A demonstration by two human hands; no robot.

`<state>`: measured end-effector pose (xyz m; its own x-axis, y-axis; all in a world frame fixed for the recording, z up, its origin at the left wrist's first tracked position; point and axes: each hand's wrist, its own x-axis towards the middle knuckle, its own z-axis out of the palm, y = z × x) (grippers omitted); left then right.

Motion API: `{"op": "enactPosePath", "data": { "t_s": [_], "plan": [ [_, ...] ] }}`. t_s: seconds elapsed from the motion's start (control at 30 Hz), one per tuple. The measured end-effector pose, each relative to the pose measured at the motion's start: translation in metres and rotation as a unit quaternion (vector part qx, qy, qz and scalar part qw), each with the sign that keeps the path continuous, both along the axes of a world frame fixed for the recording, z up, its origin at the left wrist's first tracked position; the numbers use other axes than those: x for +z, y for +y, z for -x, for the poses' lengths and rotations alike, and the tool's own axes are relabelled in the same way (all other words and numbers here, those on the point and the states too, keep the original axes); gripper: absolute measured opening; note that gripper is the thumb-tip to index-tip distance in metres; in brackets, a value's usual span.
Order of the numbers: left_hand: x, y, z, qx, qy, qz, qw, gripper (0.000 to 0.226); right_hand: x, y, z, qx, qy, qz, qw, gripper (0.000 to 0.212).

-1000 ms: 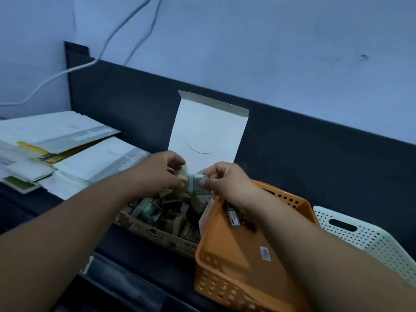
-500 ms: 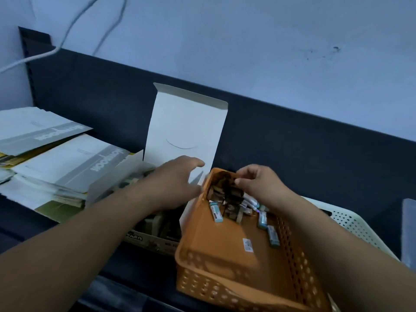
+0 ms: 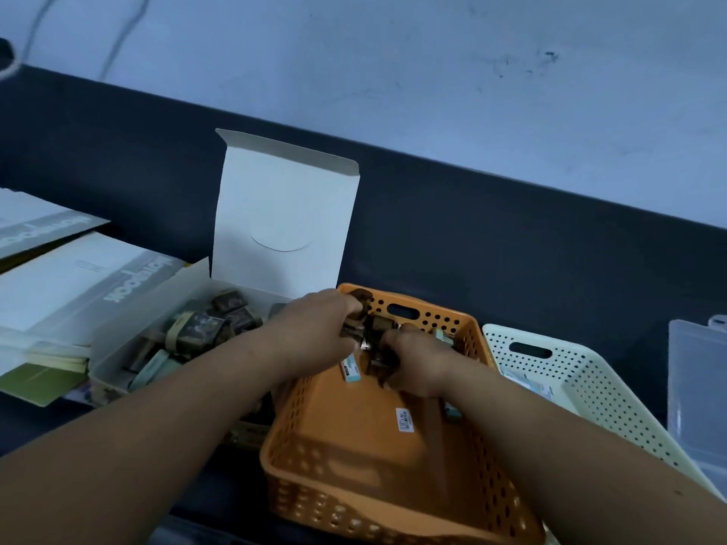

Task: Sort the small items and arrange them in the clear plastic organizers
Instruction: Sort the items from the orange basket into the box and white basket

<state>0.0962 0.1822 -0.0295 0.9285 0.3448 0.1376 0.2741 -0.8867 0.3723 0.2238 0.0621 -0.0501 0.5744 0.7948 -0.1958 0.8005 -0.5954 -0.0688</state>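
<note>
An orange perforated basket (image 3: 346, 458) sits in front of me with several small packets at its far end. Both hands are inside it. My left hand (image 3: 314, 328) curls its fingers round small dark brown packets (image 3: 360, 298) near the far wall. My right hand (image 3: 417, 363) grips more dark packets (image 3: 377, 359) beside it. A small pale green packet (image 3: 351, 370) lies on the basket floor under the hands. To the left stands an open white cardboard box (image 3: 118, 348), lid (image 3: 283, 214) raised, filled with several more packets (image 3: 196, 328).
A cream perforated basket (image 3: 590, 395) stands right of the orange one, with a clear plastic organizer (image 3: 696, 387) at the far right edge. Stacked booklets and papers (image 3: 67, 285) lie at the left. A dark backboard (image 3: 472, 238) runs behind everything, below a pale wall.
My left hand moved from above the box into the orange basket and closed on packets beside my right hand. The view shifted right, showing the clear organizer.
</note>
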Motion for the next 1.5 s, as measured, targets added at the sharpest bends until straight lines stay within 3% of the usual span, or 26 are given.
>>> {"op": "enactPosePath", "data": {
  "t_s": [0.13, 0.2, 0.3, 0.4, 0.53, 0.63, 0.8, 0.93, 1.07, 1.2, 1.33, 1.5],
  "plan": [
    [0.002, -0.007, -0.018, -0.018, -0.035, 0.068, 0.997, 0.056, 0.011, -0.018, -0.004, -0.006, 0.036, -0.01, 0.999, 0.033],
    [0.001, -0.01, -0.032, -0.02, -0.023, 0.063, 0.998, 0.054, 0.022, -0.034, -0.009, -0.028, 0.05, -0.067, 0.996, 0.027],
    [0.002, -0.017, -0.059, -0.028, 0.016, 0.026, 0.999, 0.043, 0.036, -0.061, -0.017, -0.07, 0.073, -0.213, 0.972, 0.032],
    [-0.003, -0.023, -0.085, -0.051, 0.078, -0.059, 0.994, 0.043, 0.041, -0.082, -0.018, -0.088, 0.055, -0.285, 0.953, 0.04],
    [-0.019, -0.024, -0.106, -0.059, 0.13, -0.124, 0.982, 0.027, 0.036, -0.101, -0.02, -0.102, 0.089, -0.344, 0.929, 0.035],
    [-0.025, -0.022, -0.113, -0.047, 0.113, -0.172, 0.977, 0.023, 0.032, -0.11, -0.023, -0.118, 0.119, -0.368, 0.915, 0.031],
    [-0.022, -0.026, -0.107, -0.036, 0.117, -0.175, 0.977, 0.02, 0.032, -0.112, -0.022, -0.126, 0.15, -0.389, 0.9, 0.024],
    [-0.02, -0.026, -0.092, -0.05, 0.093, -0.118, 0.987, 0.02, 0.036, -0.106, -0.016, -0.116, 0.177, -0.395, 0.894, 0.021],
    [-0.011, -0.022, -0.071, -0.041, 0.034, 0.074, 0.996, 0.051, 0.038, -0.095, -0.012, -0.106, 0.182, -0.391, 0.896, 0.023],
    [0.008, -0.022, -0.039, -0.036, -0.041, 0.197, 0.979, 0.053, 0.043, -0.079, -0.007, -0.086, 0.176, -0.394, 0.898, 0.022],
    [0.028, -0.005, 0.004, -0.014, -0.078, 0.221, 0.972, 0.044, 0.055, -0.051, 0.006, -0.045, 0.179, -0.372, 0.91, 0.023],
    [0.042, 0.037, 0.058, 0.071, -0.109, 0.216, 0.968, 0.05, 0.062, 0.005, 0.043, 0.023, 0.181, -0.324, 0.928, 0.028]
  ]
}}
